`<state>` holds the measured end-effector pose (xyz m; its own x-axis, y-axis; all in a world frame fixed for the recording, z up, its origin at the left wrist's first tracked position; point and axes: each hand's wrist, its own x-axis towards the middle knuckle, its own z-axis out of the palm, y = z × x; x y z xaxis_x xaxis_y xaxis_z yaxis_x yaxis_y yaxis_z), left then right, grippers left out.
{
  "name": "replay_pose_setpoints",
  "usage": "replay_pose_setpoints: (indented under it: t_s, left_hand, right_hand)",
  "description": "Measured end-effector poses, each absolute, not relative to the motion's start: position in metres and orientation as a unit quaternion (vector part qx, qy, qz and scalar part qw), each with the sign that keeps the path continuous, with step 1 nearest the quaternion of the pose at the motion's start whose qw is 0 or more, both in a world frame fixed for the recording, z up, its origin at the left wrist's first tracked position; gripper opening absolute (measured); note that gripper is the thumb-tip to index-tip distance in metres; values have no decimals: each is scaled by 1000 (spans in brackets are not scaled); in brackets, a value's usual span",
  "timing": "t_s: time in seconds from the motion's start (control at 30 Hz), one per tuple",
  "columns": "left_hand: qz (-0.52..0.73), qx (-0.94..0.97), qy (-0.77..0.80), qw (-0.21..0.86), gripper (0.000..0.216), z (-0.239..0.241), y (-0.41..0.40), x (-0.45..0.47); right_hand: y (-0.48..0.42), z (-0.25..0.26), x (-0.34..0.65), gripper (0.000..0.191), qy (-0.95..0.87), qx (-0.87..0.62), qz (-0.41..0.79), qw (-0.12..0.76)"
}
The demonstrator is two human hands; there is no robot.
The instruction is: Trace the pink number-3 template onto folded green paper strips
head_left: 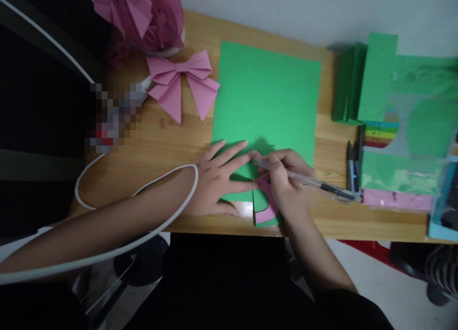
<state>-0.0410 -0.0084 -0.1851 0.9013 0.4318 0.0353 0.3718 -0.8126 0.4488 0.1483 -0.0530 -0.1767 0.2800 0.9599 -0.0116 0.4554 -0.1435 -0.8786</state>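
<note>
A large green paper sheet [268, 96] lies on the wooden desk. On top of its near edge is a smaller folded green piece [260, 201] carrying a curved pink paper cutout [265, 216]. My left hand [218, 177] is spread flat, its fingertips on the sheet and against the edge of the cutout. Between the fingers and thumb of my right hand [289, 177] is a clear pen [315, 181], its tip end near the top of the pink cutout. My right hand hides part of the cutout and the exact contact of the tip.
A pink paper bow [184, 82] lies left of the sheet, below a pink paper bundle [143, 15]. A white cable [179, 215] loops over my left forearm. Folded green paper [379, 77], scissors [352, 163] and a plastic paper pack [422, 163] sit at the right.
</note>
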Motion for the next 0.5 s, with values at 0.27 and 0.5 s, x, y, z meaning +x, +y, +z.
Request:
replay_pose_setpoints:
  t_s: [0.27,0.5]
  left_hand:
    - [66,948,212,228,65,-185,-9,-41]
    - [70,947,211,233,63,-186,-8,-42]
  right_hand:
    - [-53,-176,149,22,-507,-684,314,420]
    - [-54,-177,149,22,-508,-685,308,422]
